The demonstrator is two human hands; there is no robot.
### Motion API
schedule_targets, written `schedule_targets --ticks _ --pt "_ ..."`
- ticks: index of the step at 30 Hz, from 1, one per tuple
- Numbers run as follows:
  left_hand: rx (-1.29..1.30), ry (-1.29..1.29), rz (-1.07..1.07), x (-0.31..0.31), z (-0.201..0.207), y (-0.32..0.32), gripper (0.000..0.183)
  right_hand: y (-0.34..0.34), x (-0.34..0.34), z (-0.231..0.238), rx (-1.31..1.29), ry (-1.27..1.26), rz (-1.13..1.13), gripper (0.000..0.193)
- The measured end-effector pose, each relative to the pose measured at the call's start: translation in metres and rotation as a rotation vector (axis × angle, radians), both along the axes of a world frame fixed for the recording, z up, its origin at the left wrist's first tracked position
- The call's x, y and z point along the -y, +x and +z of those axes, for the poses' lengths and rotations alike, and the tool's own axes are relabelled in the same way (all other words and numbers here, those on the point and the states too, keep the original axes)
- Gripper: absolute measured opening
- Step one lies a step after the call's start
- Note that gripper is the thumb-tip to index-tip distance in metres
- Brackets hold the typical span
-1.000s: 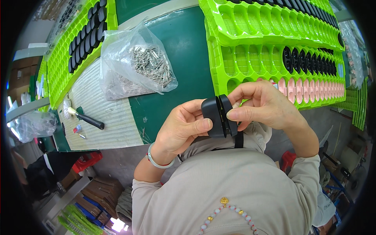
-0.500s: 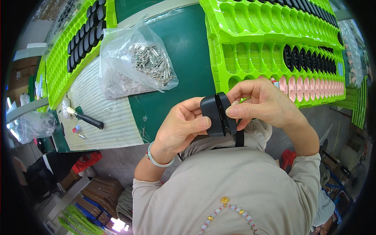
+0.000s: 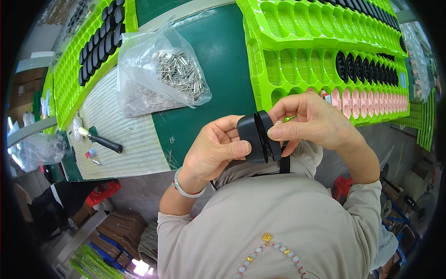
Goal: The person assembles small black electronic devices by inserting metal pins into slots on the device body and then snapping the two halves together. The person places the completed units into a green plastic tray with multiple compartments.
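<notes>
Between my two hands, in front of my body, is a black hinged plastic case point(image 3: 252, 138) standing slightly ajar, a narrow gap between its two halves. My left hand point(image 3: 217, 145) grips the wider half, thumb flat on its outer face and fingers behind. My right hand point(image 3: 310, 122) pinches the thinner half at its edge, thumb on the near side; the other fingertips are partly hidden. Left of my hands, a clear plastic bag point(image 3: 139, 79) of thin metal pins point(image 3: 183, 76) lies open on the table.
Green moulded trays point(image 3: 260, 83) at the right hold black parts point(image 3: 355, 69) and pink parts point(image 3: 360, 103). Another green tray point(image 3: 65, 88) at the left carries black cases point(image 3: 95, 58). A black-handled tool point(image 3: 106, 142) rests on a pale ribbed mat point(image 3: 132, 149) over the green table point(image 3: 225, 60).
Almost nothing differs. Both hands keep the same grip on the black case, with only a very slight shift.
</notes>
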State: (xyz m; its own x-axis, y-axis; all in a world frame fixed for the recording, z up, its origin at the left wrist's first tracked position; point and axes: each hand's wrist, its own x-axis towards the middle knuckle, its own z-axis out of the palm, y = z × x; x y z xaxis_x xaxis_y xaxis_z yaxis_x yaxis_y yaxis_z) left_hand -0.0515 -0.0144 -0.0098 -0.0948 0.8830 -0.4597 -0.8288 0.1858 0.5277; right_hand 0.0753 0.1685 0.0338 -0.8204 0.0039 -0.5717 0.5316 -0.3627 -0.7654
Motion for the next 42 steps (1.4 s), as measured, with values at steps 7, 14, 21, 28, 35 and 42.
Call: schedule_targets --ticks 7,14,21,28,35,42 --pt "0.026 0.029 0.015 0.000 0.000 0.000 0.040 -0.001 0.002 0.004 0.008 0.005 -0.001 0.039" --pt "0.004 0.017 0.028 0.002 -0.001 0.001 0.040 -0.001 0.008 0.003 -0.006 0.080 -0.024 0.035" --pt "0.034 -0.014 0.013 0.004 -0.004 0.000 0.040 0.000 0.005 -0.004 -0.005 0.012 -0.004 0.034" --pt "0.166 0.072 -0.006 0.004 -0.009 0.001 0.041 0.004 0.003 -0.015 -0.041 -0.272 -0.052 0.029" --pt "0.176 0.139 0.069 0.007 -0.008 0.008 0.041 0.003 0.002 0.006 -0.031 -0.134 -0.003 0.030" --pt "-0.012 0.133 0.105 0.006 -0.002 0.009 0.043 0.004 0.012 0.016 -0.074 0.266 0.036 0.028"
